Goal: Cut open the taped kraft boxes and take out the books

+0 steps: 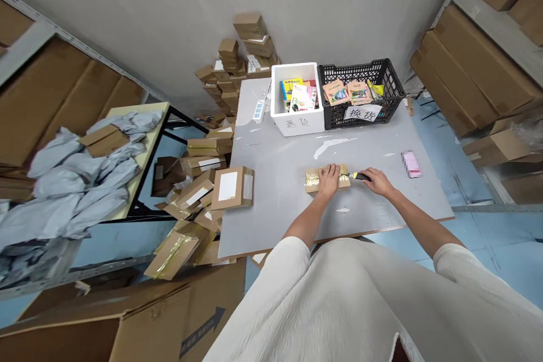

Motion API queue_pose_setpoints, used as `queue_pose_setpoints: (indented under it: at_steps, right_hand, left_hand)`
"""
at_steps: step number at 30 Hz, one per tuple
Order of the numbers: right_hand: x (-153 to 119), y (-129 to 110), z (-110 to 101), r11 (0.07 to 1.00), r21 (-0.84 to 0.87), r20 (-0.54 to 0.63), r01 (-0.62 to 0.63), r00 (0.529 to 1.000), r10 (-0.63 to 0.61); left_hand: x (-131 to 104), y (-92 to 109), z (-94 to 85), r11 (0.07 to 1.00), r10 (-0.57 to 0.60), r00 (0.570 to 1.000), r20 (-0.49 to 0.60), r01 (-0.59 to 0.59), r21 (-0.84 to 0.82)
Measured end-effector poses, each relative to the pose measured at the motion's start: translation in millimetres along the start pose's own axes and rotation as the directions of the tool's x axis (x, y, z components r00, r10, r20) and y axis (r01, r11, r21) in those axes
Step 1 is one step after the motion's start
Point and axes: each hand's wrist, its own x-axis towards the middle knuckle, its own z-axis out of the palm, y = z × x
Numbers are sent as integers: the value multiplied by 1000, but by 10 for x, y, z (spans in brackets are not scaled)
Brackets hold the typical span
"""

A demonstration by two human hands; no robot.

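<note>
A small brown cardboard box [313,180] with shiny tape along its top lies on the grey table [275,192]. My left hand [329,179] rests on top of this box, pressing it, fingers lying over the tape with small gaps between them. To the right, my right hand [376,180] is wrapped round the black and yellow handle of a cutter [362,176]. The cutter points left, and its front end is at the right end of the box. How deep the blade sits cannot be made out.
At the table's back stand a white bin [297,124] and a black crate [386,116] holding booklets. A taped box [248,186] sits at the left edge, beside piled cartons [201,164]. A pink item [410,164] lies at right. Shelves flank both sides.
</note>
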Motion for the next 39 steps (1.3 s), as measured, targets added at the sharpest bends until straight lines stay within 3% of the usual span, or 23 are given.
queue_pose_setpoints:
  at_steps: [7, 20, 25, 29, 33, 39]
  right_hand:
    - [103, -48, -23, 1000, -25, 16, 15, 1000, -14]
    - [47, 218, -161, 999, -44, -8, 15, 1000, -16]
    - [-34, 274, -272, 999, 9, 48, 50, 998, -50]
    - [-89, 245, -283, 993, 114, 17, -18, 1000, 16]
    - [129, 96, -198, 962, 237, -52, -135, 987, 151]
    - [758, -325, -27, 917, 380, -41, -119, 989, 145]
  left_hand:
    - [-20, 17, -26, 1000, -11, 1000, 27, 11, -10]
    - [-27, 20, -56, 999, -16, 999, 47, 14, 40]
    - [-51, 54, -59, 998, -34, 997, 76, 30, 48]
    - [-82, 63, -120, 999, -35, 995, 98, 33, 20]
    - [-198, -34, -207, 1000, -11, 994, 112, 12, -16]
    - [-434, -218, -306, 1000, -10, 995, 96, 9, 21]
